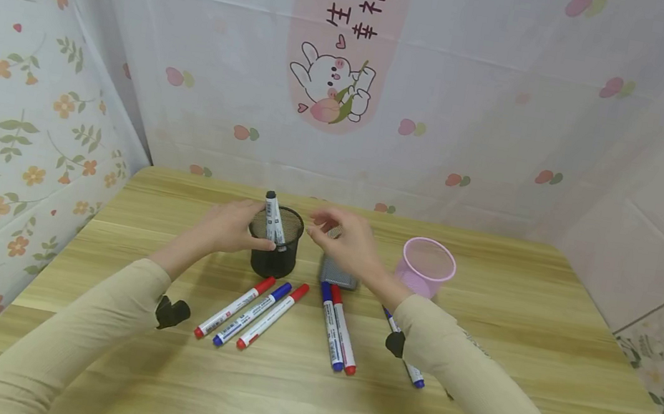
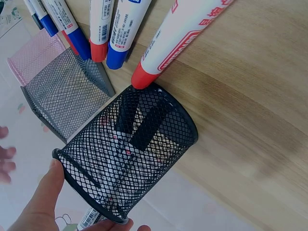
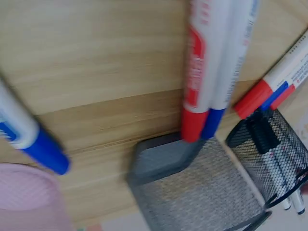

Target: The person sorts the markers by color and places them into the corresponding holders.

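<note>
My left hand (image 1: pixel 230 225) grips the rim of a round black mesh pen cup (image 1: pixel 272 264), thumb on the near side. In the left wrist view, the thumb (image 2: pixel 44 192) lies against the cup's rim. Two whiteboard markers (image 1: pixel 274 218) with black ends stand tilted in that cup. My right hand (image 1: pixel 354 241) hovers over a grey mesh holder (image 1: pixel 339 275), its fingers loosely bent and nothing visible between them. In the left wrist view, blurred right fingertips (image 2: pixel 6 153) show at the edge. The right wrist view shows the grey holder (image 3: pixel 207 192) beside the black cup.
Red and blue markers (image 1: pixel 253 314) lie left of centre, and a blue and red pair (image 1: pixel 340 331) touches the grey holder's front. A pink mesh cup (image 1: pixel 414 281) stands at right. My right sleeve partly covers a blue marker (image 1: pixel 413 373). Printed curtains (image 1: pixel 339 165) hang behind the table.
</note>
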Demonstrator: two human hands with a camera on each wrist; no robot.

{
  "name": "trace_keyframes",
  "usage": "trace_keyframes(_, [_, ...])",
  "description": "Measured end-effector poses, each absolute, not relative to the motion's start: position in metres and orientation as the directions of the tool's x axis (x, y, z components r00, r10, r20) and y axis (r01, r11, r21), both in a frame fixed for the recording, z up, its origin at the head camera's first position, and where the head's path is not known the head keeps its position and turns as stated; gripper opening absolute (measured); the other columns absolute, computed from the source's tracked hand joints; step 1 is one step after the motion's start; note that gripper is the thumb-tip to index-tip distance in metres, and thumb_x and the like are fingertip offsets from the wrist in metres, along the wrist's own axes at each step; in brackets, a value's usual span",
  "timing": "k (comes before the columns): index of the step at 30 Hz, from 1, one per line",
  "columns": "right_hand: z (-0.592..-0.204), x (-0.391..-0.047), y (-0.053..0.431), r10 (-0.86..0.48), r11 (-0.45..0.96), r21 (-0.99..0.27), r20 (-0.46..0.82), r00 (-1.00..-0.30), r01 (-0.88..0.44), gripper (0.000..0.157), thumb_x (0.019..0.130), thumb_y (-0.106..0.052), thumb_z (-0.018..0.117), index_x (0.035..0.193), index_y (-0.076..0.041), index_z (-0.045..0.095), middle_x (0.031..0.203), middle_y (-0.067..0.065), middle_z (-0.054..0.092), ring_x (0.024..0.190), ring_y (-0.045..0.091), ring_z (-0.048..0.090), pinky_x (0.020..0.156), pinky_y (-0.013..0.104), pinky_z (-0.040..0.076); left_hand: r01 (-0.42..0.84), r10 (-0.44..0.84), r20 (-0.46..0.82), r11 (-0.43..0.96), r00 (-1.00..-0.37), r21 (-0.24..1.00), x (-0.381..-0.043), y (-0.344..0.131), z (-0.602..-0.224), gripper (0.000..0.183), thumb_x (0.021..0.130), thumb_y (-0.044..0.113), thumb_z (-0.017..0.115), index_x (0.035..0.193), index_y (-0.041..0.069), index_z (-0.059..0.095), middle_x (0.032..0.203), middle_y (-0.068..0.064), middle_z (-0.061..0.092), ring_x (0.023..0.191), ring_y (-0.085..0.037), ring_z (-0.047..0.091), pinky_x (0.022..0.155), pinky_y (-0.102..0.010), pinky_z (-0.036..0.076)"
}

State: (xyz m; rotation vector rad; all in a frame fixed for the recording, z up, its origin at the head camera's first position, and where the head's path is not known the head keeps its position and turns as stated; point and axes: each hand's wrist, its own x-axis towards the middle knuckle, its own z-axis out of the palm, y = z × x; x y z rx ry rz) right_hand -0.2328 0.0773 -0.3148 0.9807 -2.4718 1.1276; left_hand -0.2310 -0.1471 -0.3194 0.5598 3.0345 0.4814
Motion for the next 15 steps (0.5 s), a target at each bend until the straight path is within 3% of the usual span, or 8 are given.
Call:
trace_keyframes(4, [-0.316, -0.229, 0.096, -0.463, 0.472, -0.556, 0.504, -0.729, -0.684, 0.020, 0.080, -0.010, 0.064, 0.098, -0.001, 0.063, 0.088, 0.007, 0.064, 0.073, 0.012, 0.057, 0.057, 0.024, 0.048, 0.335, 0.344, 0.026, 0.890, -0.938, 0.309, -0.231, -0.147, -0.319, 0.081, 0.075, 0.045, 0.065, 0.132, -0.002, 0.034, 0.129, -0.021, 0.040, 0.116, -0.038, 0.037, 0.087, -0.055, 0.032])
trace_keyframes(15, [-0.327, -0.219, 0.148, -0.519, 0.500, -0.452, 0.527, -0.673, -0.739, 0.018, 0.079, -0.006, 0.066, 0.096, -0.002, 0.063, 0.088, 0.007, 0.061, 0.076, 0.014, 0.055, 0.056, 0.025, 0.048, 0.332, 0.342, 0.024, 0.889, -0.939, 0.315, -0.231, -0.147, -0.318, 0.082, 0.075, 0.045, 0.065, 0.132, -0.004, 0.033, 0.130, -0.022, 0.039, 0.116, -0.038, 0.037, 0.088, -0.055, 0.031])
